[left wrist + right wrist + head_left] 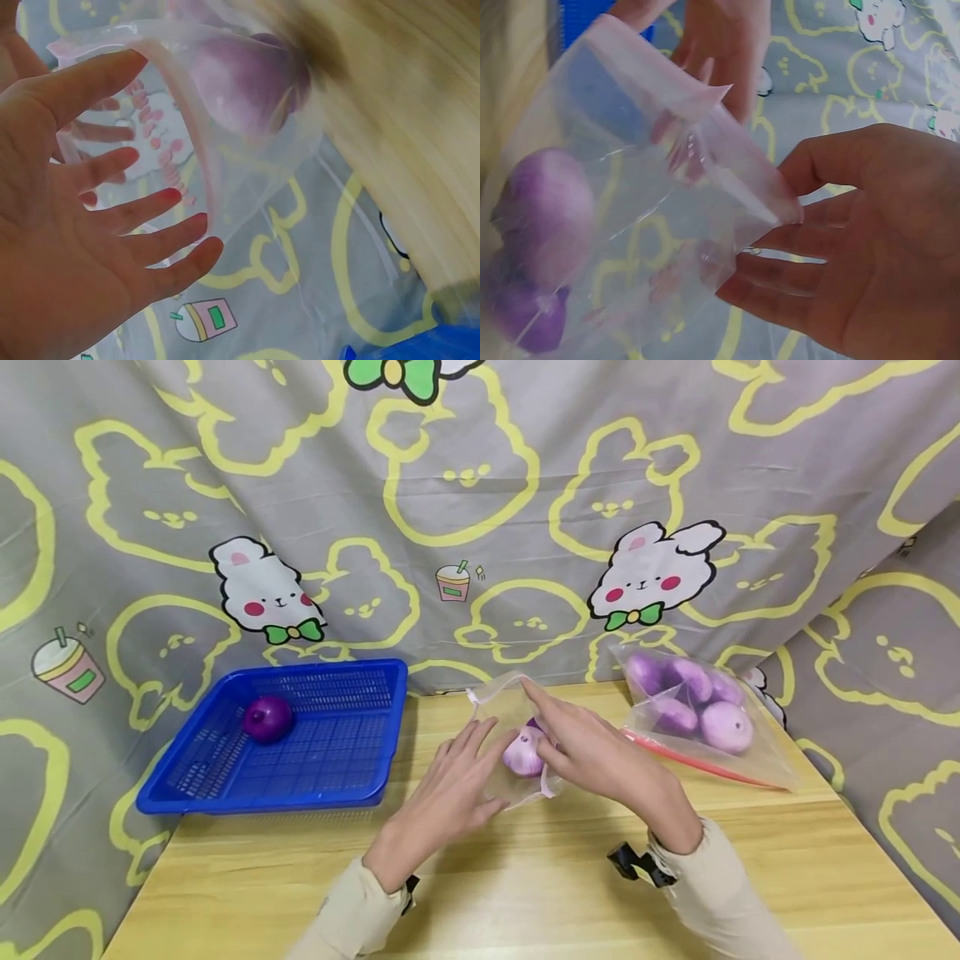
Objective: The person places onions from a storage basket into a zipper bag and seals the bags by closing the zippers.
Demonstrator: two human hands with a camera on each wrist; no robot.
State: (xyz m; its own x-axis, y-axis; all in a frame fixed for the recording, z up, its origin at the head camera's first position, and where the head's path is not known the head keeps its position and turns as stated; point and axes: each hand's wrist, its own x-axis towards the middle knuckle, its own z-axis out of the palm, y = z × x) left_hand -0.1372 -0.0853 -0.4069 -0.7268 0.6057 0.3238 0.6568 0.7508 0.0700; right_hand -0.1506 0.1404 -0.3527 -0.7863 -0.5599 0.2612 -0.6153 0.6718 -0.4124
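Between the two hands stands a clear zip bag (491, 697) with a pinkish rim and purple onions inside. One onion (522, 753) shows in the head view; the right wrist view shows a paler onion (551, 210) above a darker onion (531, 311). My left hand (457, 781) has its fingers spread and nearly straight at the bag's mouth, the thumb touching the rim in the left wrist view. My right hand (855, 232) pinches the rim between thumb and fingers. Film partly veils some fingertips.
A blue plastic basket (322, 793) stands at the left with one dark purple onion (267, 719) in it. At the right lies a larger clear bag (765, 760) with a red seal and several purple onions. Patterned cloth (480, 635) hangs behind the wooden table (525, 893).
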